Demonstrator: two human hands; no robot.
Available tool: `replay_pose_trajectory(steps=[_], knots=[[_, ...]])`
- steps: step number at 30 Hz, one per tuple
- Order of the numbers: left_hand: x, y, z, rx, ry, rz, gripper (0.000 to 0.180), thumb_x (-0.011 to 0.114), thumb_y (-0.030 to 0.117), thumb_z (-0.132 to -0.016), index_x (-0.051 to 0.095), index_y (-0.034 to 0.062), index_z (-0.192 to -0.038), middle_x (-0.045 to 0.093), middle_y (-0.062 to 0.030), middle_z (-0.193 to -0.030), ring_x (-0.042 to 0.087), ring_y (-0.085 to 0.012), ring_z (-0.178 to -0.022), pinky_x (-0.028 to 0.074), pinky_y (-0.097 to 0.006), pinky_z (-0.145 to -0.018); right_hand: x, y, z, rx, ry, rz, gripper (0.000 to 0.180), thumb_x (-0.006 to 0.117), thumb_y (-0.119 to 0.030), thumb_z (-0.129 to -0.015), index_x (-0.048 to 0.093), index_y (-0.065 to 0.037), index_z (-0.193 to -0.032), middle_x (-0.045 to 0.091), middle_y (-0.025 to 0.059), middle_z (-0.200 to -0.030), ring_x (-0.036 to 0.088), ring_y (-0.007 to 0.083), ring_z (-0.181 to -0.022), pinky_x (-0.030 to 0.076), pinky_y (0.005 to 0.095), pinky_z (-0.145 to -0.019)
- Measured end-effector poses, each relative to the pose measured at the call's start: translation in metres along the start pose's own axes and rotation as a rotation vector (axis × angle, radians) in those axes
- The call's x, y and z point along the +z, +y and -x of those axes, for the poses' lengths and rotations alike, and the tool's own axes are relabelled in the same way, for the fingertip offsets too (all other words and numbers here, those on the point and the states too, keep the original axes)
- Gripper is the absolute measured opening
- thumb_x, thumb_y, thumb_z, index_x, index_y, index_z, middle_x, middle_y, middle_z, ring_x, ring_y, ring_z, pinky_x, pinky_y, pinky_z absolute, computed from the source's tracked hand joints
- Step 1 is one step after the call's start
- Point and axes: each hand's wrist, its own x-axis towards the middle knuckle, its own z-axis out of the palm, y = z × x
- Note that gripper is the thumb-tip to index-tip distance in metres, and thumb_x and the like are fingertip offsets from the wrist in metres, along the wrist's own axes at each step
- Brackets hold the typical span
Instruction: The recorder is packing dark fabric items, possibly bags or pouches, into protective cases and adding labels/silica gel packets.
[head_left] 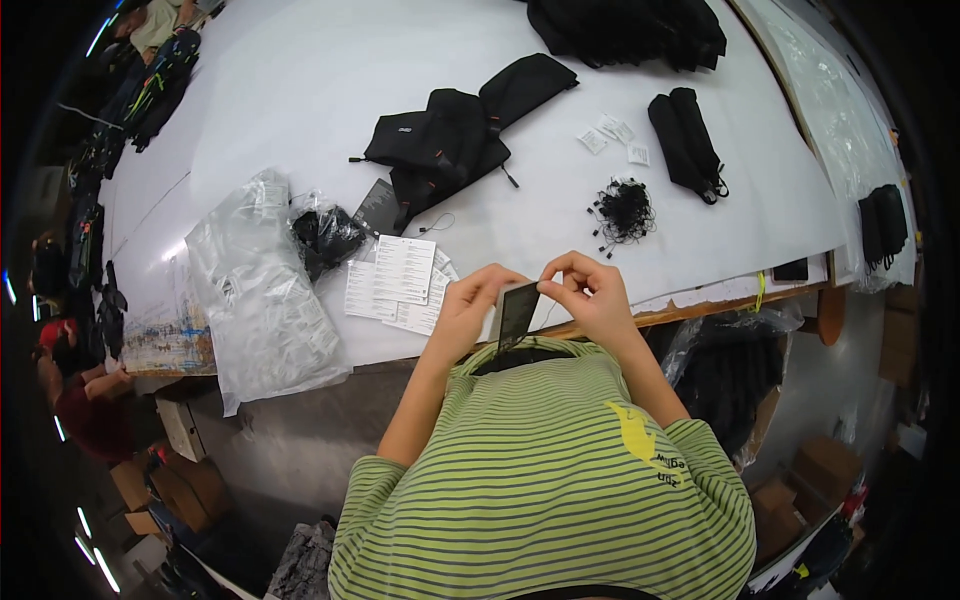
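Just at the near edge of the worktable (pixel 150 260), the left hand (pixel 470 312) grips a dark hang tag (pixel 517 316) by its left side, while the right hand's (pixel 592 298) thumb and index finger pinch together at the tag's upper right corner. White printed cards (pixel 404 270) lie left of the hands; clear plastic bags (pixel 268 300) overhang that edge toward its left corner.

The left hand (pixel 470 308) holds a dark card (pixel 515 316) (its edge looks pale), and the right hand (pixel 597 297) pinches at its top corner. White papers (pixel 405 270) lie just left of the left hand. A black string pile (pixel 627 215) sits past the right hand.
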Motion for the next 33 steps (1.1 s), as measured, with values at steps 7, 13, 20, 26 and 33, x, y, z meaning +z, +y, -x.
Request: replay_pose_trajectory(steps=[7,13,20,26,33], knots=[[0.012,-0.005,-0.003,0.033,0.072,-0.104,0.012,0.057,0.014,-0.091,0.053,0.0025,-0.089,0.051,0.0024,-0.074,0.046,-0.0028,-0.067,0.037,-0.017,-0.059,0.003,0.013,-0.01,0.062,-0.147,-0.342,0.008,0.061,-0.01,-0.086,0.057,-0.004,-0.085,0.041,-0.008,-0.055,0.029,0.001,-0.047,0.023,0.0179,-0.047],[-0.019,-0.025,-0.055,0.122,0.359,-0.115,0.015,0.06,0.016,-0.089,0.053,0.002,-0.09,0.054,0.0003,-0.071,0.048,-0.0046,-0.054,0.035,-0.018,-0.045,0.001,0.012,-0.014,0.233,-0.311,-0.361,0.012,0.06,-0.014,-0.088,0.057,-0.003,-0.087,0.047,-0.0045,-0.057,0.037,0.0025,-0.047,0.027,0.0193,-0.042],[-0.047,-0.028,-0.1,-0.038,0.617,-0.241,0.036,0.069,0.027,-0.081,0.058,0.0013,-0.103,0.055,-0.0033,-0.081,0.05,-0.0063,-0.051,0.037,-0.019,-0.041,0.001,0.017,-0.014,0.211,-0.149,-0.292,0.015,0.063,-0.015,-0.086,0.061,-0.001,-0.09,0.051,-0.0029,-0.06,0.043,0.0026,-0.049,0.03,0.0184,-0.041],[-0.039,-0.031,-0.101,0.153,0.767,-0.203,0.033,0.071,0.027,-0.08,0.063,0.0,-0.097,0.058,-0.0043,-0.083,0.05,-0.0074,-0.05,0.035,-0.02,-0.042,0.0,0.025,-0.021,0.175,-0.035,-0.283,0.015,0.062,-0.014,-0.086,0.061,-0.001,-0.092,0.055,-0.0023,-0.06,0.043,0.0024,-0.049,0.029,0.0176,-0.042],[-0.053,-0.038,-0.11,0.084,0.72,-0.033,0.031,0.068,0.024,-0.082,0.061,-0.0012,-0.099,0.058,-0.0035,-0.078,0.05,-0.0078,-0.053,0.037,-0.02,-0.047,0.012,0.026,-0.028,0.158,0.028,-0.277,0.014,0.061,-0.015,-0.087,0.061,-0.002,-0.092,0.055,-0.0026,-0.058,0.045,0.0015,-0.05,0.029,0.0174,-0.043]])
